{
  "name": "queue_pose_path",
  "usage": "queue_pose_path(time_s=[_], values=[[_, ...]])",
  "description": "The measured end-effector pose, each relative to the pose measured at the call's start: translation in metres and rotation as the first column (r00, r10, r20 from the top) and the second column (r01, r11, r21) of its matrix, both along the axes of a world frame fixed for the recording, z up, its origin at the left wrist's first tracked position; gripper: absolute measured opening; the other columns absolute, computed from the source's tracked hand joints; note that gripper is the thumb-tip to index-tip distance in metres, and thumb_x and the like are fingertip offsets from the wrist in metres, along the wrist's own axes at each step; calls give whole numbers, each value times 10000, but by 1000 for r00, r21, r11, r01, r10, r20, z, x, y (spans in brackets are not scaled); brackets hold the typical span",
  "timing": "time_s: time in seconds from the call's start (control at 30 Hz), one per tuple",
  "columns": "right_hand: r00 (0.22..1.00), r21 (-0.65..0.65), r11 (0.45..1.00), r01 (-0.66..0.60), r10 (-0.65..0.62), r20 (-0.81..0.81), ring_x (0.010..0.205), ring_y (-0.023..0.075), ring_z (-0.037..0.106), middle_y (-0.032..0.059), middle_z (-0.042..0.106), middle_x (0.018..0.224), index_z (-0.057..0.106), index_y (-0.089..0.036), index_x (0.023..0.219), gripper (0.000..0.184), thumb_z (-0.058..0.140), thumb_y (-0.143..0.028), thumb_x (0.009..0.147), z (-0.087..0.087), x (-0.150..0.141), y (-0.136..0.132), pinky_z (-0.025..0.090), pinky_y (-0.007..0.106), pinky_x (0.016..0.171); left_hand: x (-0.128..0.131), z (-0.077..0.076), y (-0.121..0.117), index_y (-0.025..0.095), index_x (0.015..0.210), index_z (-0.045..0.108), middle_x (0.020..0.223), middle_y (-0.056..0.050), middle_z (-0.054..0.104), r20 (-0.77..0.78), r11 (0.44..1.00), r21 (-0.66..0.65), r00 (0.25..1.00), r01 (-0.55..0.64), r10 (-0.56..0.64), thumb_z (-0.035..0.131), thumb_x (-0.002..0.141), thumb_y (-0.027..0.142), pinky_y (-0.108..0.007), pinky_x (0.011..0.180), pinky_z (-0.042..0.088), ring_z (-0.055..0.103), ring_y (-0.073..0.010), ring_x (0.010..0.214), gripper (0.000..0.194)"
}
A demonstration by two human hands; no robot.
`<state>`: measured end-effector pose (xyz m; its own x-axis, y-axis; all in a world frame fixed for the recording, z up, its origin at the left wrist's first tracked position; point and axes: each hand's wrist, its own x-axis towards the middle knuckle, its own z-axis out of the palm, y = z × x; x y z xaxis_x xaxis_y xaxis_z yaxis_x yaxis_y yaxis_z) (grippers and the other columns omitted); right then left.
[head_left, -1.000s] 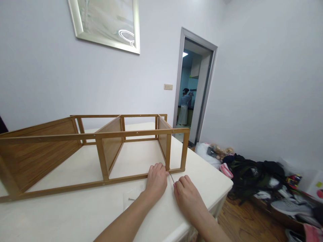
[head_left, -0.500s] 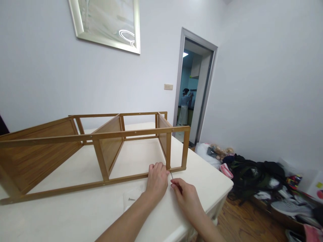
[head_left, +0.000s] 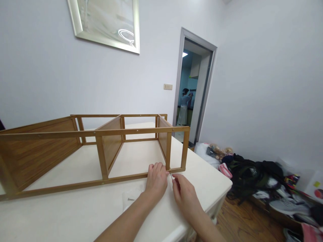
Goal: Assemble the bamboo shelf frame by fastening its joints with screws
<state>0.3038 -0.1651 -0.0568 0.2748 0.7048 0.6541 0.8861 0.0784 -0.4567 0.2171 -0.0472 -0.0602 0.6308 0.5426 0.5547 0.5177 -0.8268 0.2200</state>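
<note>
A bamboo shelf frame [head_left: 101, 141] lies on its side on a cream table [head_left: 75, 208]. My left hand [head_left: 156, 179] is closed against the frame's lower front rail, just left of an upright post. Close to its right, my right hand [head_left: 185, 195] pinches a thin metal tool [head_left: 171, 175] whose tip meets the rail at the foot of that post. The two hands almost touch. What the left fingers press on is hidden.
A small clear bag with a screw [head_left: 130, 198] lies on the table left of my left forearm. The table's right edge drops to a wooden floor with bags, clothes and shoes [head_left: 257, 174]. A person stands far off through the open doorway [head_left: 185, 104].
My right hand has moved up and left, from lying flat on the table to pinching the thin tool at the rail. My left hand has stayed in place.
</note>
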Motion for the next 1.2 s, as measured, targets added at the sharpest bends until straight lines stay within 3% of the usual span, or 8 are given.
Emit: queue_pose_path(time_s=[0.13,0.23,0.43,0.7,0.77,0.87,1.0,1.2], values=[[975,-65,998,-6,-8,-221,629,170,634,8,667,731,570,-198,1017,184,412,-183,921,2,10,0,482,276,623,-1,2,-1,171,848,619,889,-71,619,-8,1000,-1,1000,2,-2,433,942,149,-389,814,348,541,-228,899,210],[978,-74,997,-12,-4,-210,686,181,655,24,688,770,589,-205,937,177,412,-202,933,0,14,-2,491,285,652,-2,2,-2,172,852,618,895,-69,621,-9,1000,-2,1000,3,-3,438,941,151,-390,817,348,542,-229,900,202],[997,-30,998,-46,48,67,819,196,626,54,665,864,593,-204,933,171,433,-144,944,-6,8,-8,502,312,728,-1,0,-1,175,840,613,883,-66,619,6,1000,11,1000,4,-4,455,934,148,-386,810,347,545,-225,891,186],[907,19,996,88,-88,412,738,225,543,72,594,770,619,-166,898,235,413,-53,906,-15,9,-4,462,353,655,1,-6,2,174,813,606,843,-52,613,73,997,80,997,-1,-5,473,921,134,-388,791,348,536,-222,841,176],[934,9,996,84,-82,347,716,224,561,66,617,755,625,-160,970,249,404,-65,907,-13,8,-3,467,349,652,2,-7,2,174,810,606,840,-51,612,82,996,90,997,-4,-3,479,917,130,-390,793,349,533,-223,839,171],[998,-49,998,35,-32,55,712,200,621,55,676,797,621,-168,1047,246,412,-130,924,-6,6,-2,489,317,663,2,-7,2,175,802,603,834,-49,610,80,995,96,997,-1,-6,472,914,119,-390,790,350,531,-223,836,182],[949,-145,989,-27,-20,-314,630,179,649,15,693,712,653,-195,910,199,457,-226,910,0,5,-1,496,290,630,2,-7,3,175,806,602,834,-49,608,74,996,94,997,0,-7,485,910,124,-388,790,352,538,-220,837,165],[978,-110,994,-22,-2,-211,721,202,666,51,710,817,666,-182,981,210,542,-158,812,-8,7,-5,528,324,693,2,-6,2,173,807,604,830,-50,610,78,995,95,997,11,-18,477,915,123,-382,776,353,537,-219,830,174]])
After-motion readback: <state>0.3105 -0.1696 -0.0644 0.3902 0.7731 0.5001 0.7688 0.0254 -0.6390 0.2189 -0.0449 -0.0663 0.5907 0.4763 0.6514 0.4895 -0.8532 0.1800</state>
